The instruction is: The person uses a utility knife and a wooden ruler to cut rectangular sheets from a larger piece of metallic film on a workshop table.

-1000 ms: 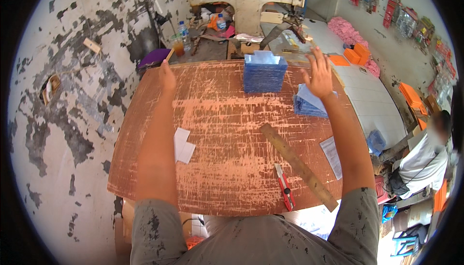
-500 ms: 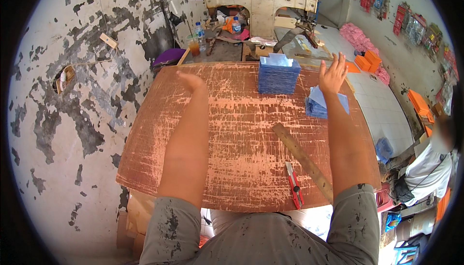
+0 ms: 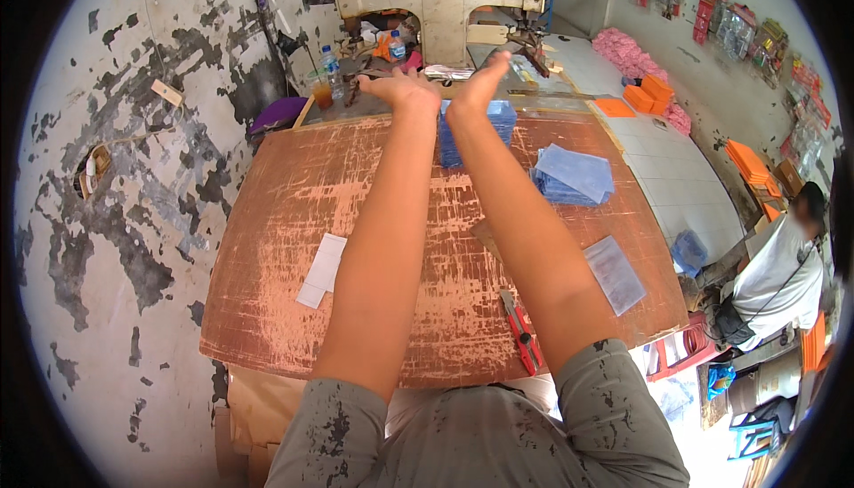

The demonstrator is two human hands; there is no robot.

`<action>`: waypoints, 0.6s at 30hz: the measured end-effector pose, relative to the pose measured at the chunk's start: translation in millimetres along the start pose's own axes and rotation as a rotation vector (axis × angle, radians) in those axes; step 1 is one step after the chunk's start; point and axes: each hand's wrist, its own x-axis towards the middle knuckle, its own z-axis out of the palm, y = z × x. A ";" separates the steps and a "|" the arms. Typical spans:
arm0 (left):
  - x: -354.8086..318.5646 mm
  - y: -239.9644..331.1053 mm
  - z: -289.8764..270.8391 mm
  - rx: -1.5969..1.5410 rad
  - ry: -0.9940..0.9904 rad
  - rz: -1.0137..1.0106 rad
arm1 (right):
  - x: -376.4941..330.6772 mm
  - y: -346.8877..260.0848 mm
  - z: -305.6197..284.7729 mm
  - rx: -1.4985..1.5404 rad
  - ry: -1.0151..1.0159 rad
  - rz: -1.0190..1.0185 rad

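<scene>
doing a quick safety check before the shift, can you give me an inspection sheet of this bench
surface: brown tabletop, crossed by many pale scratches
things: taller blue stack, partly hidden by the right hand; loose blue pile; blue-grey sheet; white paper; red cutter; ruler, mostly under the right forearm in view
clutter: cup of drink and bottles beyond the tabletop
hands: left hand and right hand open, nothing seen in them
cables: thin cord on the left wall
surroundings: pale machine behind; peeling left wall; person in white at right
</scene>
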 end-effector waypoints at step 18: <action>-102.9 -34.4 -16.3 1.139 -0.640 0.202 | 7.3 -11.1 -76.1 -0.117 -0.712 0.445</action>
